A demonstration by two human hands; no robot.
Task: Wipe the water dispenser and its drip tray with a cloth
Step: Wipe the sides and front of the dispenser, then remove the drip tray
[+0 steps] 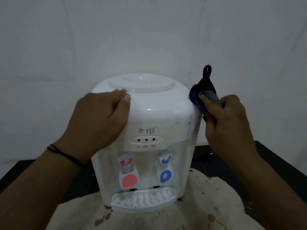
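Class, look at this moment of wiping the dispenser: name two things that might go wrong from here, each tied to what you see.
1. The right hand presses the cloth sideways on the water dispenser; with only the left hand steadying it, it might slide or tip.
2. The drip tray looks speckled and juts forward; a forearm might knock it loose.

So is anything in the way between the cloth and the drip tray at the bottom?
Nothing visible blocks it. The right hand presses the cloth against the water dispenser at its upper right corner. The drip tray sticks out uncovered at the front bottom.
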